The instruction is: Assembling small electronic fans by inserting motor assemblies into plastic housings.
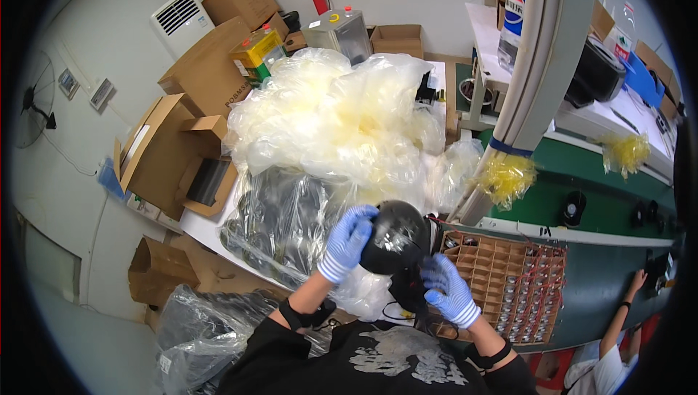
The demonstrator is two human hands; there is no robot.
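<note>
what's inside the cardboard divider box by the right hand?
The cardboard divider box has a grid of cells. Many on its right side hold small round silvery parts with red wires; nearer cells look empty. The right hand and black dome-shaped part cover its left corner.

I see a white worktable carrying heaped clear plastic bags, a bag of dark parts and a cardboard divider tray.
</note>
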